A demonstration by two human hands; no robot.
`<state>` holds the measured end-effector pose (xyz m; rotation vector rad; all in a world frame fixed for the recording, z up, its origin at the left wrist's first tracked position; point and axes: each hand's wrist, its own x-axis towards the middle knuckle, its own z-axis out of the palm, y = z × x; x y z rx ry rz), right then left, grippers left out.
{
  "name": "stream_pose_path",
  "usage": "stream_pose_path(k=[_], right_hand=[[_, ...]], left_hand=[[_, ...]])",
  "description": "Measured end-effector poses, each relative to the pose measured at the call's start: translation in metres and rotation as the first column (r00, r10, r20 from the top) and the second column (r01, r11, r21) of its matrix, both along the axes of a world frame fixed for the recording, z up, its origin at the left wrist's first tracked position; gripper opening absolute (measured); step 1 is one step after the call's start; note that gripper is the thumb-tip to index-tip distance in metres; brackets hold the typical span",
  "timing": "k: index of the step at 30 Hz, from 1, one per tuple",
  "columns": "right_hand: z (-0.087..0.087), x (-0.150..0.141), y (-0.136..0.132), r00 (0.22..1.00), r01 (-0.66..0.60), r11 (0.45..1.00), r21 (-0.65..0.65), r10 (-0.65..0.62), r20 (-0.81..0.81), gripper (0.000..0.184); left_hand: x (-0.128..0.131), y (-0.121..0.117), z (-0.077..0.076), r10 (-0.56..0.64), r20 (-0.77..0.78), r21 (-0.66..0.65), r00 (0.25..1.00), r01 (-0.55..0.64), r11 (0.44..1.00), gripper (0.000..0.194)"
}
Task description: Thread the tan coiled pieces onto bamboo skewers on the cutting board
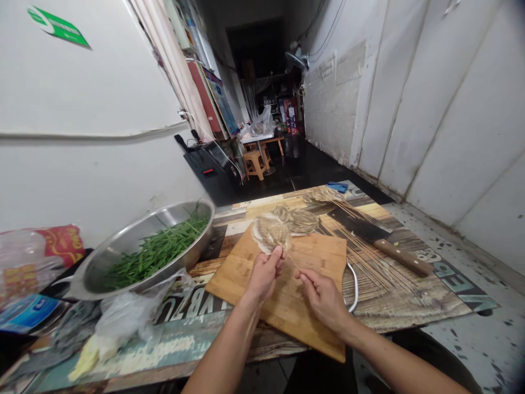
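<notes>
Both forearms bare, extended forward, converging. Left hand farther out — thumb on top, fingers curled. Right hand closer — thumb and forefinger pinched.

The left hand and right hand were bare, as were the left forearm and right forearm; plain dark trousers showed, shadowed, at four and five o'clock.

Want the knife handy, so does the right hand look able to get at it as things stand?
Probably yes: nothing covers the knife handle, lying right of the board, though the right hand pinches a skewer it would likely have to release.
</notes>
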<state>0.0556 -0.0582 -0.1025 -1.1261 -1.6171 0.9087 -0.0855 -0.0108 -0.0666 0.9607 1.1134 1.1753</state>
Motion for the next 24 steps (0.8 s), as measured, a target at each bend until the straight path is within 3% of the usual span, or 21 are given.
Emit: stream_pose_path(k=[10,13,15,16,17,18,19,20,21,22,24], right_hand=[[-0.008,0.005,0.016,0.979,-0.164,0.975,-0.149,0.142,-0.145,0.029],[-0.002,0.009,0.022,0.989,-0.145,0.986,-0.084,0.146,0.01,0.026],[0.004,0.014,0.026,0.969,-0.156,0.987,-0.048,0.162,0.188,0.027],[0.008,0.016,0.028,0.941,-0.162,0.986,-0.045,0.168,0.294,0.027],[0.011,0.017,0.03,0.899,-0.163,0.986,-0.046,0.167,0.404,0.028],[0.015,0.018,0.031,0.846,-0.155,0.987,-0.046,0.157,0.51,0.029],[0.017,0.018,0.033,0.786,-0.142,0.989,-0.041,0.138,0.603,0.03],[0.019,0.017,0.034,0.725,-0.132,0.991,-0.034,0.12,0.678,0.031],[0.021,0.016,0.034,0.668,-0.127,0.992,-0.025,0.104,0.737,0.031],[0.022,0.015,0.035,0.615,-0.127,0.992,-0.017,0.093,0.783,0.03],[0.023,0.013,0.034,0.519,-0.121,0.993,-0.005,0.068,0.852,0.026]], left_hand=[[0.0,0.001,-0.011,-0.018,0.168,-0.112,0.986,0.037,0.993,0.046],[-0.009,-0.002,-0.007,-0.085,0.172,-0.183,0.981,0.117,0.976,0.046],[-0.023,-0.007,-0.001,-0.164,0.008,-0.278,0.987,0.159,0.947,0.052],[-0.032,-0.009,0.002,-0.176,-0.149,-0.295,0.973,0.126,0.947,0.057],[-0.041,-0.011,0.007,-0.146,-0.348,-0.259,0.926,0.055,0.964,0.062],[-0.049,-0.012,0.011,-0.056,-0.559,-0.152,0.827,-0.036,0.988,0.065],[-0.056,-0.011,0.016,0.081,-0.733,0.017,0.676,-0.1,0.995,0.064],[-0.062,-0.009,0.02,0.214,-0.834,0.197,0.508,-0.088,0.976,0.06],[-0.065,-0.006,0.022,0.301,-0.88,0.322,0.367,-0.003,0.947,0.055],[-0.066,-0.002,0.024,0.311,-0.907,0.359,0.283,0.134,0.924,0.05],[-0.064,0.006,0.022,0.185,-0.964,0.25,0.191,0.409,0.878,0.05]])
